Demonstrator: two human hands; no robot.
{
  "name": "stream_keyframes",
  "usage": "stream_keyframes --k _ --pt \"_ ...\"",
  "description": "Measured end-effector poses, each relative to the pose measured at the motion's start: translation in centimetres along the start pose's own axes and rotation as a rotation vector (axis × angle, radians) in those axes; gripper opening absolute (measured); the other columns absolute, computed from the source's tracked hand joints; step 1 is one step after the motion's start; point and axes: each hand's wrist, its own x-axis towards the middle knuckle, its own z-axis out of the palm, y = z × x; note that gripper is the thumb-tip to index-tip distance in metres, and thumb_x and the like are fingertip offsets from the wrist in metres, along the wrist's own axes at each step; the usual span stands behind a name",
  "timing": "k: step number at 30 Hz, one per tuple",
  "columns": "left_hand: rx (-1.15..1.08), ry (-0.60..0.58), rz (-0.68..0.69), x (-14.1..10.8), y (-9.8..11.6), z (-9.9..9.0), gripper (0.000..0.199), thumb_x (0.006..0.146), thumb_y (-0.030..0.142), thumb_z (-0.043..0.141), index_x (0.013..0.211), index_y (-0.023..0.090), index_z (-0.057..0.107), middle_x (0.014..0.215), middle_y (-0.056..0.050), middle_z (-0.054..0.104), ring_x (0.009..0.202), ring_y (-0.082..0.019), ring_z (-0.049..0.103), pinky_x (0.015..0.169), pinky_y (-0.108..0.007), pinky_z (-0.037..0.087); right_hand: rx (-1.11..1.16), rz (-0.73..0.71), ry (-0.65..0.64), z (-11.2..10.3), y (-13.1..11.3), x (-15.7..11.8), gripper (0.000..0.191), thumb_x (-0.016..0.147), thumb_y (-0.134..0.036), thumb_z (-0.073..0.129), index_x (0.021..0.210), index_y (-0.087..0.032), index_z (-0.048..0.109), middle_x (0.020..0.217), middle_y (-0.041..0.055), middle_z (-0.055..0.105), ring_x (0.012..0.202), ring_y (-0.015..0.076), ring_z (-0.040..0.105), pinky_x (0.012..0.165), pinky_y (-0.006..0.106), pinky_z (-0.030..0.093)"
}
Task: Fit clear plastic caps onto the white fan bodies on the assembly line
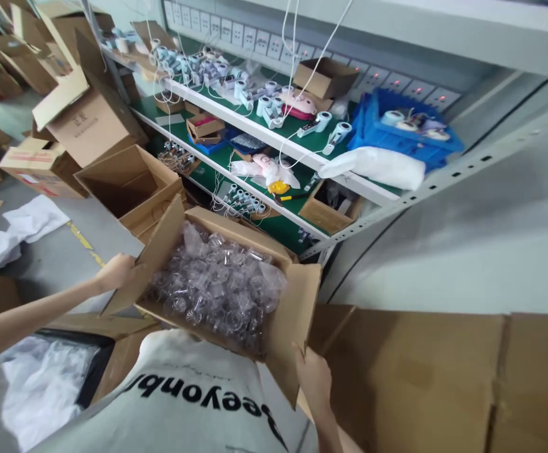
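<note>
An open cardboard box full of clear plastic pieces is held up against the front of my body, its side flaps spread outward. My left hand grips the left flap by its outer edge. On the other side, my right hand is closed on the lower edge of the right flap, the thumb lying on the inner face. Some thin clear plastic bags lie among the pieces.
Ahead stands a metal shelf with small light-blue devices, white cables and a blue crate. Open cartons stand at the left, near white sheets on the floor. Large cardboard fills the lower right.
</note>
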Motion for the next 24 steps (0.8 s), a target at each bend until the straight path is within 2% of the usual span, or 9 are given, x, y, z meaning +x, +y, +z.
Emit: stream_keyframes --k 3,5,11,17,21,24 --pt "0.005 -0.002 0.049 4.6 3.9 -2.6 0.034 0.104 0.041 0.056 0.096 0.012 0.070 0.099 -0.007 0.075 0.094 -0.019 0.072 0.090 -0.038 0.058 -0.002 0.020 0.002 -2.8 0.1 3.5 0.044 0.111 -0.032 0.040 0.106 -0.012 0.079 0.106 0.0192 0.080 0.098 0.0272 0.078 0.073 0.027 0.049" --pt "0.014 -0.008 0.092 7.6 6.0 -4.0 0.030 0.102 0.042 0.063 0.109 0.013 0.069 0.110 -0.007 0.073 0.103 -0.020 0.071 0.095 -0.042 0.059 0.006 0.057 0.012 -4.5 0.1 5.2 0.046 0.111 -0.033 0.039 0.106 -0.012 0.079 0.104 0.0204 0.080 0.097 0.0281 0.079 0.073 0.028 0.050" --pt "0.037 -0.002 0.225 16.6 11.5 -7.2 0.032 0.101 0.039 0.065 0.120 0.013 0.067 0.117 -0.009 0.071 0.105 -0.022 0.071 0.092 -0.043 0.062 0.042 0.205 0.104 -7.9 -0.8 10.2 0.044 0.111 -0.033 0.040 0.115 -0.012 0.078 0.109 0.0223 0.079 0.103 0.0294 0.078 0.080 0.031 0.054" --pt "0.031 0.031 0.325 25.0 17.9 -9.2 0.035 0.101 0.038 0.065 0.126 0.014 0.065 0.123 -0.010 0.069 0.109 -0.023 0.070 0.094 -0.044 0.061 0.063 0.322 0.137 -10.9 -2.2 16.5 0.042 0.109 -0.031 0.043 0.115 -0.010 0.079 0.111 0.0240 0.078 0.105 0.0301 0.077 0.084 0.033 0.056" --pt "0.044 0.011 0.405 28.5 21.0 -9.6 0.035 0.100 0.039 0.066 0.124 0.013 0.066 0.124 -0.012 0.069 0.111 -0.023 0.069 0.096 -0.044 0.061 0.071 0.394 0.118 -12.0 -2.6 18.1 0.045 0.113 -0.034 0.038 0.122 -0.008 0.074 0.118 0.0235 0.076 0.108 0.0288 0.076 0.089 0.034 0.056" --pt "0.041 0.009 0.457 29.4 21.2 -9.8 0.035 0.100 0.039 0.066 0.124 0.013 0.066 0.123 -0.012 0.069 0.109 -0.023 0.070 0.095 -0.043 0.061 0.091 0.415 0.092 -12.1 -3.5 18.2 0.041 0.113 -0.035 0.041 0.125 -0.010 0.071 0.117 0.0186 0.077 0.108 0.0253 0.075 0.094 0.038 0.057"
